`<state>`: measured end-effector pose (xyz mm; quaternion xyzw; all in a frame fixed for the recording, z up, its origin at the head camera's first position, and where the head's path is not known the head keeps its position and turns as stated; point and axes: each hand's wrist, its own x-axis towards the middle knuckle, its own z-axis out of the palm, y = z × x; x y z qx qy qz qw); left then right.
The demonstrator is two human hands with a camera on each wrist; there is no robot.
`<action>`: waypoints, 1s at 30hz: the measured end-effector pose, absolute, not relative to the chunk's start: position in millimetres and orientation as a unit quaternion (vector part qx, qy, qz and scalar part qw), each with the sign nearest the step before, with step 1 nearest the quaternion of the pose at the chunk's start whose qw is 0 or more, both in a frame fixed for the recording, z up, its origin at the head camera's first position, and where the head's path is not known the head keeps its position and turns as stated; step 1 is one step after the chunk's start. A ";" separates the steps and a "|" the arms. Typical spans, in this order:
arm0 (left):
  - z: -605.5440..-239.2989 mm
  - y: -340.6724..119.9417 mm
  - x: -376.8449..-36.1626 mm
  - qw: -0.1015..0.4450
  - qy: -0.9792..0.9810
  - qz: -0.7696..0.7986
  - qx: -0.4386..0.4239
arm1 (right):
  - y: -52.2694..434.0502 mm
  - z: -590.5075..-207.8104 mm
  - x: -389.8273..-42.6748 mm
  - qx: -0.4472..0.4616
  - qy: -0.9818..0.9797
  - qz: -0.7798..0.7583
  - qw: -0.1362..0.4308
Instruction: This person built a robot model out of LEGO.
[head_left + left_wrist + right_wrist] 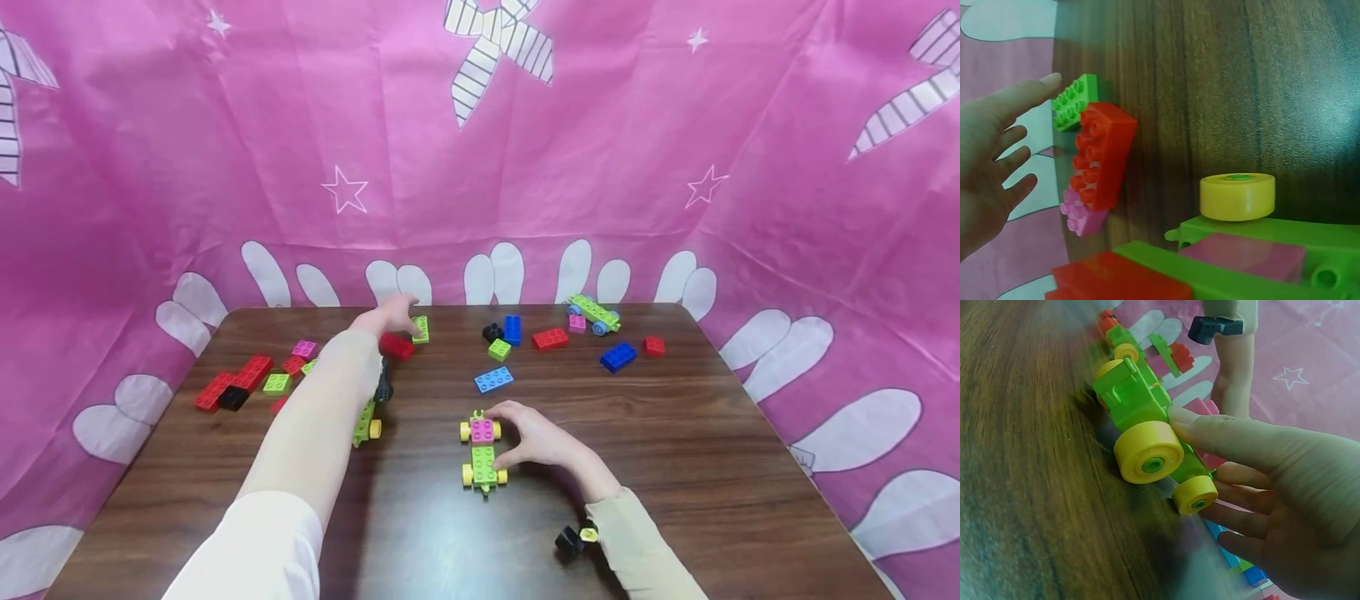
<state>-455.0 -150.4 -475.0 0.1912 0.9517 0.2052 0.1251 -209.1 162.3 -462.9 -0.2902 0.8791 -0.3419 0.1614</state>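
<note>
My left hand [386,317] is stretched out to the table's far side, over a red brick [397,346] and next to a lime green brick [422,330]. In the left wrist view its fingers are spread with nothing between them, and the thumb tip overlaps the green brick's edge. My right hand [538,438] holds a lime green toy car base [1129,403] with yellow wheels, thumb on its near side and fingers on the other. A pink brick [482,430] sits on one end of that base. Behind my left forearm, a second green car base [363,423] is partly hidden.
Several loose bricks lie on the left, including a red one [253,372] and a black one [233,397]. A light blue brick [492,380] lies mid-table, and a green car base with blue wheels [594,313] stands far right. Near my right sleeve is a black piece [569,542].
</note>
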 end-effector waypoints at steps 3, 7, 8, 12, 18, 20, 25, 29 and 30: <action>-487.9 -149.7 -465.5 0.147 0.954 0.202 0.169 | 162.0 -463.4 -209.1 -0.294 0.878 -0.341 0.161; -444.0 -128.6 -421.0 0.184 0.955 0.187 0.142 | 163.4 -463.1 -209.1 -0.297 0.878 -0.340 0.158; -437.2 -125.2 -412.9 0.183 0.955 0.186 0.141 | 163.8 -463.0 -209.2 -0.298 0.878 -0.339 0.157; -426.7 -117.1 -396.9 0.180 0.957 0.183 0.138 | 165.3 -462.3 -208.7 -0.295 0.879 -0.339 0.158; -430.0 -112.2 -396.8 0.181 0.960 0.173 0.129 | 165.8 -461.9 -207.6 -0.288 0.879 -0.342 0.163; -431.5 -110.8 -398.2 0.186 0.960 0.167 0.125 | 165.6 -461.6 -207.2 -0.286 0.879 -0.344 0.164; -433.8 -109.4 -402.2 0.197 0.961 0.155 0.117 | 164.3 -462.2 -207.7 -0.286 0.878 -0.347 0.164; -434.9 -109.6 -403.7 0.201 0.961 0.150 0.119 | 163.1 -463.8 -208.8 -0.286 0.878 -0.347 0.164; -435.0 -109.6 -403.4 0.201 0.961 0.149 0.119 | 163.0 -464.1 -209.0 -0.285 0.878 -0.347 0.164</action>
